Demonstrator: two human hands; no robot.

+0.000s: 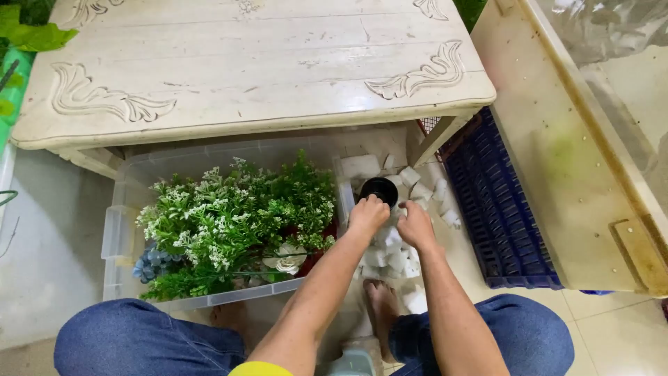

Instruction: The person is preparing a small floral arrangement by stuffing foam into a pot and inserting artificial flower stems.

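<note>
Hands first: we're gripping the black pot (pixel 380 190) rim with our left hand (pixel 367 214); our right hand (pixel 416 226) is curling over white foam chunks (pixel 390 254) on the floor, grasp unclear. Pot is risking tipping from that one-sided rim hold.

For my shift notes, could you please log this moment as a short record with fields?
Left hand: left hand grips the rim of a small black pot
Right hand: right hand rests on white foam pieces, beside the pot
Foam: more white chunks lie scattered on the floor around the pot
Bin: clear plastic bin holds green sprigs with small white flowers
Above: carved cream table
To the right: dark blue crate
</note>
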